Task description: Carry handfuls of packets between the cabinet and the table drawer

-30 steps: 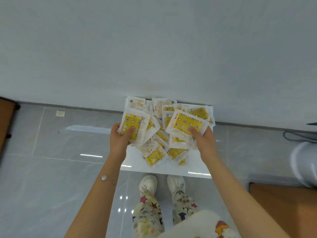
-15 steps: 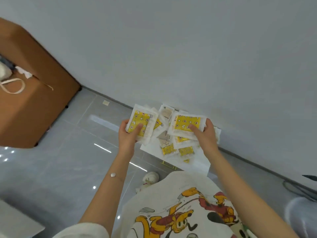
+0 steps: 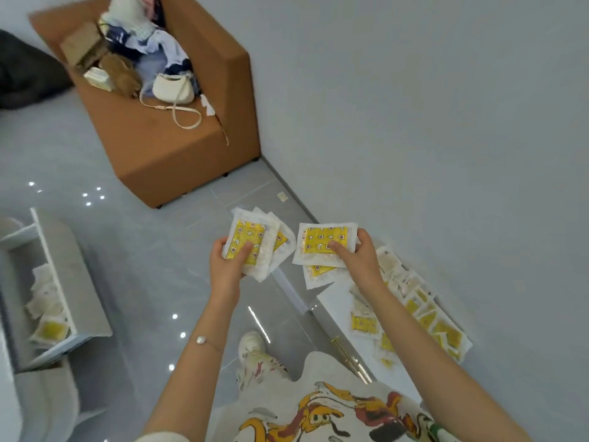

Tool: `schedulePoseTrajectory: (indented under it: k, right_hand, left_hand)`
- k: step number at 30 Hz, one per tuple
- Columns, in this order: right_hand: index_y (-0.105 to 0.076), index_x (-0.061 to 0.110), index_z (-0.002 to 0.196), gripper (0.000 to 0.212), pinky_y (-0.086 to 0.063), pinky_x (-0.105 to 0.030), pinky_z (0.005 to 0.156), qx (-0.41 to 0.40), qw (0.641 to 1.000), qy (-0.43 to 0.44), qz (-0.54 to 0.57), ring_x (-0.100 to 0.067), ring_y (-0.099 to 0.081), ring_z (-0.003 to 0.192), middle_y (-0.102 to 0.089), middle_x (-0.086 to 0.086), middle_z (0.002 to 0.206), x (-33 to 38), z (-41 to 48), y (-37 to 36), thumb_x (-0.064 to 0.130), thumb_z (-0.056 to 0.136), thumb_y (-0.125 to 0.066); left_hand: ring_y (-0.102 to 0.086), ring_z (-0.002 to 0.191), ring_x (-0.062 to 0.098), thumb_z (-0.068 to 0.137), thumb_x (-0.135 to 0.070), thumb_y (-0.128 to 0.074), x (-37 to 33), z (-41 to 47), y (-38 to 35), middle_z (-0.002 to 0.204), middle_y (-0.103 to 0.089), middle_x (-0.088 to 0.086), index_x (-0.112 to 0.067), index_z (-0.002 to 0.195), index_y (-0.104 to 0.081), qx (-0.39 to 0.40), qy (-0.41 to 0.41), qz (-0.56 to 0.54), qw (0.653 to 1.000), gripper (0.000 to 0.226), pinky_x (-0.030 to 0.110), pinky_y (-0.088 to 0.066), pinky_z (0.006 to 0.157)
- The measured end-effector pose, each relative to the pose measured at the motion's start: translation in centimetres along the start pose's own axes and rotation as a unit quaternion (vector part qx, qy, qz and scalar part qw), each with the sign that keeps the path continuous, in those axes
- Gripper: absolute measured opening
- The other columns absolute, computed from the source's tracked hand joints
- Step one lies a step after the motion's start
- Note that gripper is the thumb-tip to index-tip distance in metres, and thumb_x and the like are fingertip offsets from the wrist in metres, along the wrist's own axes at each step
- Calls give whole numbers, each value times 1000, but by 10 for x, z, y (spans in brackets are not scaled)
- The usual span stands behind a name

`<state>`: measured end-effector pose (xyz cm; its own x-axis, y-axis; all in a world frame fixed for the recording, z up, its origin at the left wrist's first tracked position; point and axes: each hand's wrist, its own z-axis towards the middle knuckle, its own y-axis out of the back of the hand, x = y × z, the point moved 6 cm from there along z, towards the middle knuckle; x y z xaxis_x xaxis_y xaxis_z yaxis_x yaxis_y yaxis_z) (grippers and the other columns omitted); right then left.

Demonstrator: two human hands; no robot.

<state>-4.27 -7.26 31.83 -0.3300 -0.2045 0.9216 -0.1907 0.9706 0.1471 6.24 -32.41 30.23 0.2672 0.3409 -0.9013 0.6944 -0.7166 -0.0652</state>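
1. Nearest the camera: a pale top with a bright cartoon print point(image 3: 322, 416), patterned trousers, and one white shoe point(image 3: 251, 344) on the glossy grey tile floor point(image 3: 143, 269).

2. The left hand point(image 3: 227, 269) grips a fanned stack of packets point(image 3: 251, 244), thumb curled over the top one's yellow face. The right hand point(image 3: 360, 260) pinches a second stack point(image 3: 325, 244), fingers curled under it and thumb pressing on top.

3. A second ago both hands were over the heap on the white tray point(image 3: 334, 301). Now both bundles are lifted clear of it, held apart in the air over the floor, and the view has swung left. I judge that two handfuls are now picked and being carried off the tray.

4. The packets are flat, square, clear crinkly plastic with white borders and a yellow centre printed with small stars and moons. They look light and slippery, loosely stacked.

5. Just right of the right forearm, the tray lies against the wall with many packets on it.

6. Far left, a white shelf unit point(image 3: 51, 272) holds a few similar packets.

7. Farthest, a brown fabric sofa point(image 3: 178, 145) bears clothes, a cream handbag point(image 3: 173, 89) and small boxes.
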Motion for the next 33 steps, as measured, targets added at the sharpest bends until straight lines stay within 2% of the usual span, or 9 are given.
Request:
schedulePoseTrajectory:
  k: [3, 5, 10, 15, 17, 21, 26, 29, 33]
  right_hand:
    - [-51, 17, 114, 38, -50, -11, 55, 36, 999, 6, -12, -5, -65, 81, -64, 9, 95, 23, 16, -60, 16, 83, -73]
    - [-52, 18, 115, 38, -50, -11, 54, 59, 998, 9, -25, -4, -65, 79, -65, 10, 95, 35, 26, -99, 17, 83, -74]
    - [-55, 13, 113, 36, -53, -15, 59, 102, 994, 15, -22, -8, -67, 81, -67, 2, 97, 62, 52, -198, 12, 82, -74]
    - [-56, 11, 115, 39, -59, -28, 70, 138, 990, -3, -5, -19, -70, 88, -69, -6, 105, 78, 79, -279, 12, 81, -75]
    - [-55, 12, 119, 42, -58, -25, 67, 156, 988, -4, -11, -17, -71, 88, -70, -5, 106, 86, 89, -305, 13, 81, -75]
    - [-54, 13, 119, 43, -56, -20, 60, 189, 982, -6, -21, -11, -70, 81, -69, 0, 102, 100, 117, -352, 13, 82, -75]
    - [-53, 20, 115, 40, -57, -20, 61, 244, 968, 5, -58, -7, -70, 78, -69, 5, 98, 122, 160, -413, 16, 81, -75]
    - [-53, 21, 115, 39, -56, -20, 60, 287, 955, 18, -71, -10, -70, 82, -69, 3, 100, 140, 182, -452, 15, 83, -74]
    - [-52, 19, 120, 42, -58, -24, 64, 341, 935, 17, -92, -13, -70, 86, -69, 1, 104, 158, 204, -504, 15, 83, -73]
  left_hand:
    - [-67, 89, 20, 85, -14, -70, -22, 23, 48, 103, -66, 3, -12, 113, -51, -35, -12, -14, 999, 34, 29, -56, 62]
    - [-67, 90, 20, 86, -14, -70, -36, 39, 82, 102, -65, 2, -10, 115, -51, -59, -22, -20, 998, 35, 29, -56, 63]
    - [-66, 95, 25, 86, -14, -70, -57, 85, 168, 105, -65, 3, -18, 111, -52, -123, -10, -50, 991, 31, 37, -57, 72]
    - [-65, 97, 25, 86, -14, -70, -71, 122, 228, 112, -64, 6, -13, 119, -50, -173, -2, -81, 982, 39, 33, -55, 69]
    - [-65, 97, 24, 86, -14, -69, -75, 136, 243, 113, -63, 6, -12, 122, -49, -192, 0, -94, 977, 42, 31, -55, 67]
    - [-65, 93, 20, 86, -13, -69, -81, 166, 260, 107, -63, 2, -19, 114, -48, -220, 7, -126, 967, 34, 25, -54, 59]
    - [-66, 93, 19, 85, -13, -70, -89, 205, 276, 115, -63, 8, -12, 122, -48, -266, 15, -172, 948, 43, 30, -55, 66]
    - [-67, 97, 22, 84, -14, -72, -96, 227, 286, 120, -63, 10, -10, 129, -47, -301, 13, -204, 932, 52, 35, -57, 71]
    - [-67, 99, 25, 82, -16, -73, -104, 245, 299, 120, -64, 11, -13, 127, -49, -353, 13, -230, 907, 51, 38, -57, 72]
